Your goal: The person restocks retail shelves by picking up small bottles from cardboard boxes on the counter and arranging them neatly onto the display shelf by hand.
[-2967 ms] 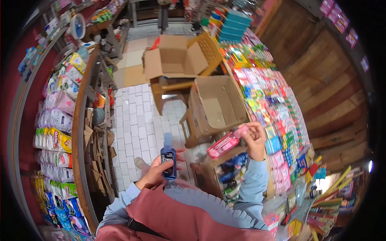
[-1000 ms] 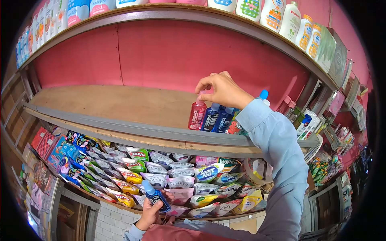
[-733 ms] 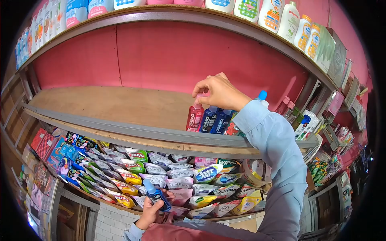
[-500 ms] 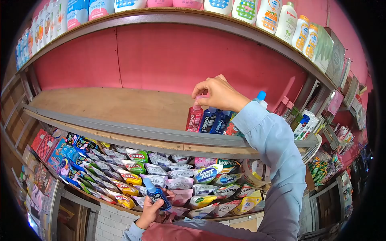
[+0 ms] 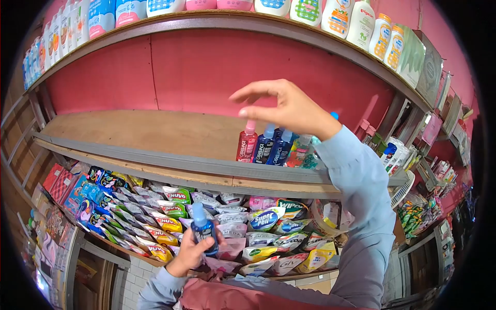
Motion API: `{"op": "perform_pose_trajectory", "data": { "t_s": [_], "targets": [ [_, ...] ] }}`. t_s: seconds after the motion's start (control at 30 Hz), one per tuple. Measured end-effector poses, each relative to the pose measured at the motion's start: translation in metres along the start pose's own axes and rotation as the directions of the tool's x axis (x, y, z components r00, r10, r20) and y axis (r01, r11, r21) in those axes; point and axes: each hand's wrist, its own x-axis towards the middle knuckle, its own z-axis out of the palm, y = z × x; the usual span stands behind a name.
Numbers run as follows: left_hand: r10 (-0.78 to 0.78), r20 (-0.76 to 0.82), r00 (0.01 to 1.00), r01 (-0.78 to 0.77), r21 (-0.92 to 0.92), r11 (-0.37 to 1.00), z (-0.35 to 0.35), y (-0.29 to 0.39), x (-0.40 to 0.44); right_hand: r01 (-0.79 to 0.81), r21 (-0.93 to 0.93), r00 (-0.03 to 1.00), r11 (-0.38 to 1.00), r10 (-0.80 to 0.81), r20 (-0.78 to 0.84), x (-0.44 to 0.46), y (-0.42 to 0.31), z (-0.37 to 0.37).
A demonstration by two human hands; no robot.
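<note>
My left hand [image 5: 194,253] is wrapped round a dark blue bottle [image 5: 203,231] with a light blue cap, held upright low in front of the pouches. Above the middle shelf, my right hand [image 5: 289,106] is open, its thumb and fingers apart with nothing between them. Just below its thumb stands a red bottle [image 5: 246,145] with a pink cap, close to the shelf's front edge. Beside it to the right are two dark blue bottles, one dark blue bottle [image 5: 264,146] and another blue bottle [image 5: 280,148]. Farther right, other items are partly covered by my right wrist.
The wooden middle shelf [image 5: 139,126] has a grey front rail. Below it, many pouches [image 5: 231,232] lie in rows. Lotion bottles [image 5: 360,23] line the upper shelf. A round clear tub [image 5: 330,214] stands at the pouches' right, with more goods on side racks.
My right hand has let go of the red bottle's pink cap and its fingers have spread. My left hand has raised the blue bottle slightly and turned it more upright.
</note>
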Motion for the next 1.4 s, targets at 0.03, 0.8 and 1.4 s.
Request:
{"op": "perform_pose_trajectory", "data": {
  "t_s": [0.03, 0.8, 1.4],
  "targets": [
    [0.003, 0.041, 0.999, -0.005, 0.058, 0.998, 0.009, 0.015, 0.011, 0.03, 0.122, 0.991, 0.992, -0.045, 0.125, -0.006, -0.015, 0.004],
    [0.159, 0.14, 0.977, -0.212, 0.637, 0.741, 0.05, 0.097, 0.204, -0.018, -0.425, 0.973, 0.905, -0.082, -0.216, 0.007, 0.042, -0.066],
    [0.096, 0.159, 0.983, -0.176, 0.63, 0.757, 0.048, 0.095, 0.207, -0.053, -0.392, 0.994, 0.918, 0.085, 0.066, 0.004, 0.085, -0.035]
  ]
}}
